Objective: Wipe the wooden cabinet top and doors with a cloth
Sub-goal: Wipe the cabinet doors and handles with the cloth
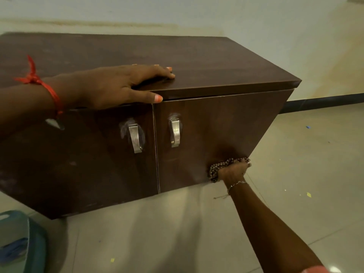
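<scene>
Your right hand (234,170) is gripping a bunched checked cloth (213,171) low on the dark wooden cabinet's right door (226,119) — flat left hand (118,85) bracing the top (206,56); next, firm upward strokes.

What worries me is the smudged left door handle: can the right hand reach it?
Probably yes. The right hand grips the cloth low on the right door; nothing stands before the left door's handle, and the left hand rests on the cabinet top.
</scene>
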